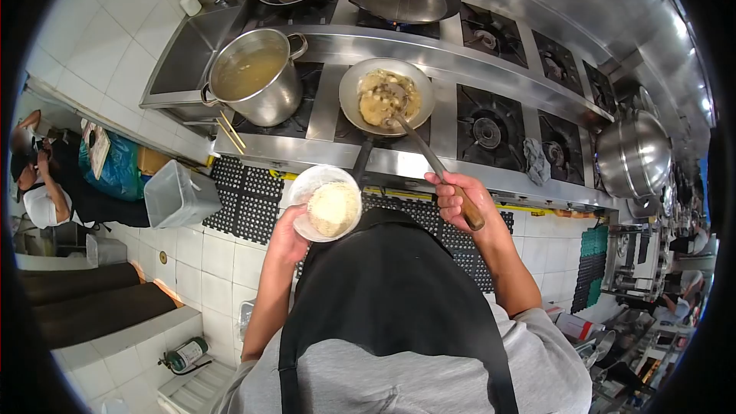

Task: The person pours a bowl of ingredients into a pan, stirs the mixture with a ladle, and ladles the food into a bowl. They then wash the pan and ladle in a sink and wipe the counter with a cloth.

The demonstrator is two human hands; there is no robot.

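- Left hand (287, 236) cups a bowl (326, 203) of rice just short of the stove.
- Right hand (460, 198), fingers clamped on a ladle (429, 157), dips it into the pan (387, 96) on the burner.

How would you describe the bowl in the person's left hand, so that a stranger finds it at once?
Start at the steel stove. In front of it, beside the black apron, the left hand holds a white bowl. Unlike the pans, it contains pale dry crumbs.
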